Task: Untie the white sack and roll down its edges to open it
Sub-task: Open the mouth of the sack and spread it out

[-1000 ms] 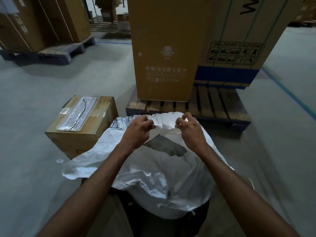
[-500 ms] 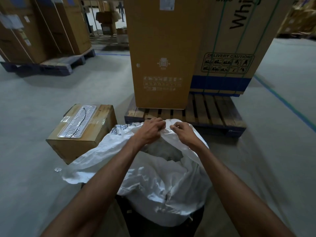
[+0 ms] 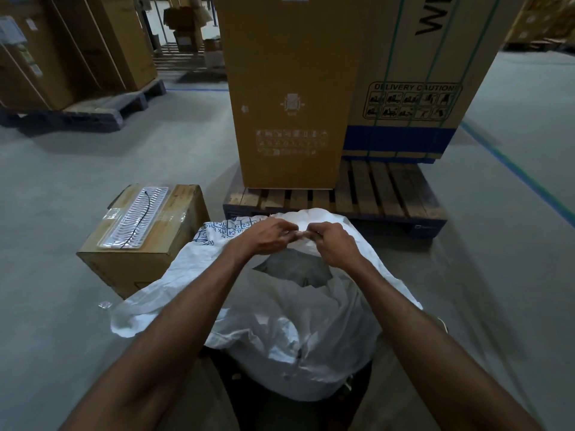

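Two bare forearms, no sleeves in view; left hand (image 3: 267, 236) and right hand (image 3: 334, 245) ungloved, no rings, watch or wristbands visible.

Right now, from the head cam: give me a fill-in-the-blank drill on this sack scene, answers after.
1. Both hands, left hand and right hand, pinch the far edge of the ____ sack.
2. The small cardboard box sits to the ____ of the sack.
3. The tall carton stands on a wooden ____.

Answers: white; left; pallet
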Demonstrator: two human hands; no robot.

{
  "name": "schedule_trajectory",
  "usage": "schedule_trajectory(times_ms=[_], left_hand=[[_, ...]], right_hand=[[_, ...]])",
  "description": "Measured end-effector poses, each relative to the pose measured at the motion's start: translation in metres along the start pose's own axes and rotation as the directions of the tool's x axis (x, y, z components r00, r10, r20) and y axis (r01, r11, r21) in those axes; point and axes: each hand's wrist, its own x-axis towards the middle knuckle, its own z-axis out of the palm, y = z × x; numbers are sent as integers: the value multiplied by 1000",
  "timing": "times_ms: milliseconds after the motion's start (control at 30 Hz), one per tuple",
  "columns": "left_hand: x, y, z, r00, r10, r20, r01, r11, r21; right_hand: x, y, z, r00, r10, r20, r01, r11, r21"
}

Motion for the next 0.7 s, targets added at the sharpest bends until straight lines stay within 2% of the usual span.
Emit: schedule_trajectory(times_ms=[100,200,367,467,600,700], left_hand=[[5,2,3,997,10,-71,1,989,151],[6,0,6,996,13,-89,8,973,230],[6,-1,5,989,47,-140,-27,990,140],[8,1,4,982,55,-181,-27,988,150],[8,8,-2,950,-14,-311,26,999,35],[11,13,-6,957,-72,-282,57,996,-63]], right_hand=[[5,0,10,998,47,34,-50,992,113],[10,-3,15,998,63,22,-65,991,115],[14,0,9,997,68,36,-73,983,169],[11,-3,4,998,62,-3,-60,985,163],[-1,-4,1,994,-59,-91,60,998,9],[-1,-5,1,987,-73,-143,58,992,-109]])
